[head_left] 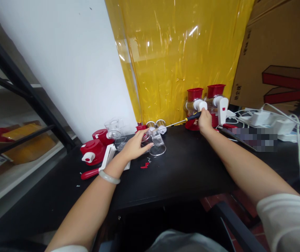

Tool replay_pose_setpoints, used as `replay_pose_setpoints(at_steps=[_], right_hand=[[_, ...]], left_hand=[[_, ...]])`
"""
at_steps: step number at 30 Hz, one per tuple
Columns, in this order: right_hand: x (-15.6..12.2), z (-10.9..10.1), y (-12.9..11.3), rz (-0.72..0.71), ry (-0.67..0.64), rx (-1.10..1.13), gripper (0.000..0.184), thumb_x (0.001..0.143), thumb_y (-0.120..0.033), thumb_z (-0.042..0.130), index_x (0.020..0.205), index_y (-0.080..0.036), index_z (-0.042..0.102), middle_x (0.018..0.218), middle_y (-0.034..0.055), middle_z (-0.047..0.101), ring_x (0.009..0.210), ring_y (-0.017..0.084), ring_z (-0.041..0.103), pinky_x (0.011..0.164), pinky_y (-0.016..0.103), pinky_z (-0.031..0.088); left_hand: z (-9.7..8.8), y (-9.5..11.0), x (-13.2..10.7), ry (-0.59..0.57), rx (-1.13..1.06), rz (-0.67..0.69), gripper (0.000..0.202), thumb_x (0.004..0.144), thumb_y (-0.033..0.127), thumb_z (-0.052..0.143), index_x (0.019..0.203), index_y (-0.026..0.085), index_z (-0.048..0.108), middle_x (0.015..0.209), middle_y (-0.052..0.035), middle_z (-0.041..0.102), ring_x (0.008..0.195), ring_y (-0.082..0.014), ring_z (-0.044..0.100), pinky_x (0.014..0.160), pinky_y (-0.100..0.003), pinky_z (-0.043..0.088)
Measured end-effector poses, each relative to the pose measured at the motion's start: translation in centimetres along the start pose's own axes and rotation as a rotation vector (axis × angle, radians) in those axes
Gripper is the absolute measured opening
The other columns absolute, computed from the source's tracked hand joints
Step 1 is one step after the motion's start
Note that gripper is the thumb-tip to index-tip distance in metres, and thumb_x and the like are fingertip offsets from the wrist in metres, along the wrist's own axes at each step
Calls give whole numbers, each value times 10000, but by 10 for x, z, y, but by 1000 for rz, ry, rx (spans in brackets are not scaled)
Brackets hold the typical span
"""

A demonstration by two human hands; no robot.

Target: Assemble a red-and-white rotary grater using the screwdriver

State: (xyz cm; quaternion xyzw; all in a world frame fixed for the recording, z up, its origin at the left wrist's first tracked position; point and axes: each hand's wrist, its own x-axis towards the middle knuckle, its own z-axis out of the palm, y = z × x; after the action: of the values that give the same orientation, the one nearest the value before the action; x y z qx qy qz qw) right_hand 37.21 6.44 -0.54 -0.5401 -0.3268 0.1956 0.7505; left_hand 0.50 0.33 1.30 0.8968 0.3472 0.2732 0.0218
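Soft pale sleeve (286,218) fabric lies nearest, at the right. Farther off, the right hand (205,121) grips a screwdriver (177,123) by its black-and-yellow handle; the slim metal shaft runs left and slightly nearer, toward a clear plastic body (158,138) between the hands. The left hand (136,144), closer to this glossy, flared piece, holds its left side, thumb at the near edge. Whether the tip is seated cannot be told. Angular red scraps (147,164) lie nearer on the black tabletop (181,175).
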Motion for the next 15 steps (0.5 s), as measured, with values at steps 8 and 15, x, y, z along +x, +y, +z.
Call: replay_pose_setpoints(at_steps=[8,15], right_hand=[[-6,0,-6,30,-20,85,199,901,-301,429,840,-197,587,555,-28,594,358,130,509,384,271,458],[-8,0,-11,28,6,34,169,902,-319,493,790,-208,554,463,-56,528,354,122,512,346,211,387]], left_hand=[[0,1,0,-4,3,-2,716,926,563,567,1520,244,329,1515,-130,466,1291,-326,558,1065,-494,473],[-1,2,0,-6,2,-4,714,923,563,571,1518,248,333,1509,-130,472,1276,-328,570,1049,-497,488]])
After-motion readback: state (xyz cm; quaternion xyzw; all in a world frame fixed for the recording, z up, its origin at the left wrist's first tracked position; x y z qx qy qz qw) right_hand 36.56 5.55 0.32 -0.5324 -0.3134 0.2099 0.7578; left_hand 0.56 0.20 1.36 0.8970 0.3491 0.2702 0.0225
